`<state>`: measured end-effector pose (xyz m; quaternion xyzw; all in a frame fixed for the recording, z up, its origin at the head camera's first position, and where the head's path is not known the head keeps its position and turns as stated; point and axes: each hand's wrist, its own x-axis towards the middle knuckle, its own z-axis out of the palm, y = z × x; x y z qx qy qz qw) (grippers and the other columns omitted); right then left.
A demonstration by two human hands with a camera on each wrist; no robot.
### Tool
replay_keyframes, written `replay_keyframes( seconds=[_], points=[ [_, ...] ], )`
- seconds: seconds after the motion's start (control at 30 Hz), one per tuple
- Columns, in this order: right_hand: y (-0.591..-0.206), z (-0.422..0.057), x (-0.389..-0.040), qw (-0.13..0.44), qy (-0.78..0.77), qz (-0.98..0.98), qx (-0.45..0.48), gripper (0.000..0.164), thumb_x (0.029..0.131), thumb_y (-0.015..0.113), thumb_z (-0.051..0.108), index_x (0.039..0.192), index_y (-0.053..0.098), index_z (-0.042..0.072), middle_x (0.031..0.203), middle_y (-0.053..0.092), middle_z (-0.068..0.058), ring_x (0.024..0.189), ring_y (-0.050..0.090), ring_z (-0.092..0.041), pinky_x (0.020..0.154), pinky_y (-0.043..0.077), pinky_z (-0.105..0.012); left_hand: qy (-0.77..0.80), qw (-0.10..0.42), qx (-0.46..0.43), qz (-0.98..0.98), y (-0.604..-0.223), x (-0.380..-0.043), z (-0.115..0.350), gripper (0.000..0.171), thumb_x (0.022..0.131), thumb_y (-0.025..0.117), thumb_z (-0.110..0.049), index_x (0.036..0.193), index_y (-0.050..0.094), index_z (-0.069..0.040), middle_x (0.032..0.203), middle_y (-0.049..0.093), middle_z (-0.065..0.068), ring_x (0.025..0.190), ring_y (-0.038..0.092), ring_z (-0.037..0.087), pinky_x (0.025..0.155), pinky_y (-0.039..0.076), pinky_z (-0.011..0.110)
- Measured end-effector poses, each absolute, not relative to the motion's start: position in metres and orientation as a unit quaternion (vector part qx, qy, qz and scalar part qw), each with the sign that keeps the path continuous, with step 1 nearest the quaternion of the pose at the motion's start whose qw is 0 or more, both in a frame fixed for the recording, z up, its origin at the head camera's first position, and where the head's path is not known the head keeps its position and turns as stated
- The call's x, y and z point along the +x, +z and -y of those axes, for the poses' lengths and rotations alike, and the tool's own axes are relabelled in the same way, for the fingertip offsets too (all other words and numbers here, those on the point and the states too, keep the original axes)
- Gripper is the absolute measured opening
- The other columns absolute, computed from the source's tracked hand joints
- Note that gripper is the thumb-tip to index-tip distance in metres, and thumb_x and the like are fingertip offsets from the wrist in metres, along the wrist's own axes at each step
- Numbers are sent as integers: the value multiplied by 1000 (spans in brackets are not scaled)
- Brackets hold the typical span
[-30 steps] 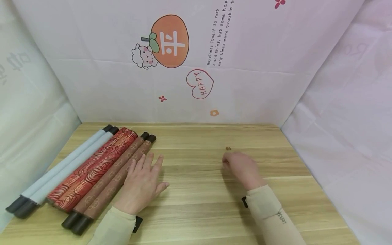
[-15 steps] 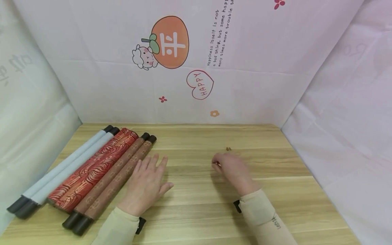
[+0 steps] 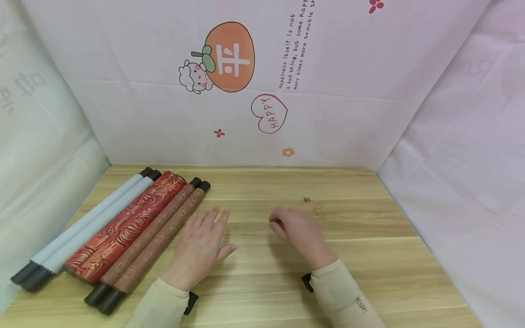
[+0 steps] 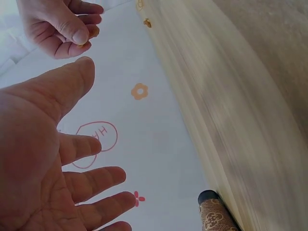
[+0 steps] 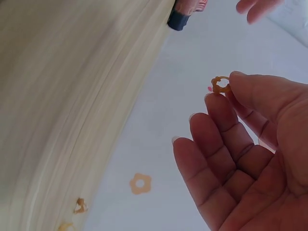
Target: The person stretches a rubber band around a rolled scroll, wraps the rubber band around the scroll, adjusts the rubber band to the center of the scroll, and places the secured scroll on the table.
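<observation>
My right hand point(image 3: 298, 234) pinches a small amber loop, seemingly a rubber band point(image 5: 220, 84), between thumb and index finger over the middle of the table. The other fingers are loosely bent below it in the right wrist view. My left hand point(image 3: 198, 250) has its fingers spread and holds nothing, palm down beside the brown patterned rolls point(image 3: 157, 239). Those rolls have black end caps and lie slanted on the left. Farther right on the wooden table lie a small bunched brown band point(image 3: 306, 199) and a thin yellowish band point(image 3: 318, 209).
Left of the brown rolls lie red rolls point(image 3: 127, 223) with gold swirls and pale blue rolls point(image 3: 94, 214) with black ends. White printed cloth point(image 3: 336, 127) walls the wooden table point(image 3: 254, 282) at the back and both sides.
My right hand has moved left with its pinched band, uncovering the yellowish band on the table. My left hand has drifted slightly right, fingers still spread.
</observation>
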<state>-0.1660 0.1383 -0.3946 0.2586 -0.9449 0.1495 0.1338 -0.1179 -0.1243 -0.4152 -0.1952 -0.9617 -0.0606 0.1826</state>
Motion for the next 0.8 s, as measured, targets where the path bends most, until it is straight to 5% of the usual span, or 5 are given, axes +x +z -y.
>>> replay_keyframes(
  seconds=[0.33, 0.8],
  points=[
    [-393, -123, -159, 110, 205, 938, 257, 6, 96, 75, 20, 101, 75, 15, 89, 73, 7, 73, 62, -3, 65, 53, -24, -82, 198, -225, 950, -412, -120, 118, 75, 93, 74, -51, 146, 56, -1, 145, 60, 22, 135, 57, 38, 119, 39, 54],
    [-395, -108, -149, 93, 307, 906, 276, 8, 98, 73, 19, 105, 73, 16, 89, 73, 10, 73, 60, -1, 68, 54, -21, -176, 230, -264, 920, -415, -121, 100, 49, 96, 75, -37, 130, 69, -2, 119, 76, 12, 111, 71, 29, 108, 51, 50]
  ],
)
